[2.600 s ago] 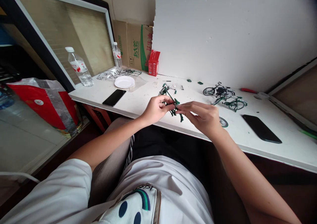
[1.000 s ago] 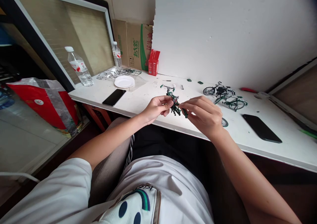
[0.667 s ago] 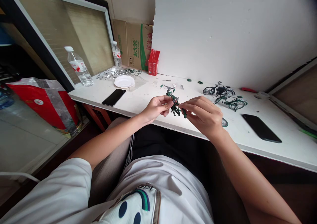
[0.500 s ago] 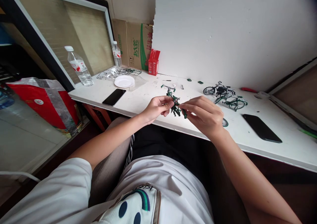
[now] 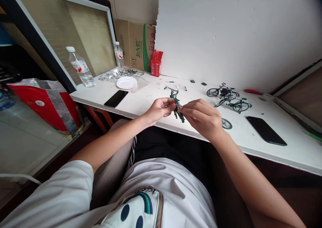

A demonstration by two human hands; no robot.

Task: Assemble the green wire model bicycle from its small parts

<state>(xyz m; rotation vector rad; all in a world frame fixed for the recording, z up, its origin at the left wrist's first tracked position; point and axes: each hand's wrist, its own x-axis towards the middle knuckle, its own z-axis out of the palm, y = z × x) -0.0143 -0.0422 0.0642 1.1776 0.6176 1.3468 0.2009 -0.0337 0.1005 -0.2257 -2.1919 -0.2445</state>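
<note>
Just above the table's front edge, my left hand point(image 5: 162, 108) pinches a small dark green model bicycle point(image 5: 174, 94) by its middle, its handlebar pointing up and away from me. My right hand point(image 5: 202, 115) is closed at the rear of the model, thumb and fingers pinching a small green bicycle part point(image 5: 181, 118) against it. Fingers hide much of that part, so its exact shape cannot be made out. A loose spoked wheel point(image 5: 226, 123) lies on the table, just beyond my right hand.
Two assembled model bicycles, a black one point(image 5: 212, 92) and a green one point(image 5: 240, 106), stand to the right. Phones lie at right point(image 5: 266, 130) and left point(image 5: 116, 98). Farther back are a white plate point(image 5: 126, 83), water bottle point(image 5: 82, 70), red box point(image 5: 156, 66) and small loose parts point(image 5: 192, 81).
My right hand has moved slightly left, bringing the green part in against the bicycle's rear. More of the loose wheel shows now. My left hand has barely moved.
</note>
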